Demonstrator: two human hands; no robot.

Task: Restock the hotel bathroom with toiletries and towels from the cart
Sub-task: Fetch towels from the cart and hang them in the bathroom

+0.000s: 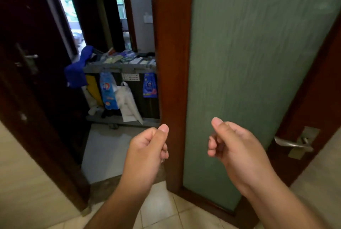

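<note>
Daylight pours through the far window [120, 7] and the left-hand opening [68, 12], both blown out white. The cart [120, 66] sits dim, and the dark entry door [27, 44] sinks into shadow. The frosted glass door [249, 62] is evenly lit. Everything looks soft, with straight lines bowing toward the edges.

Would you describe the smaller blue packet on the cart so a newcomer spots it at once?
Left of the frosted green glass door stands a grey housekeeping cart. The dark blue packet hangs on its front, rightmost, beside the door's wooden edge. Unlike the taller light blue pack, it shows pink at its bottom.
</note>
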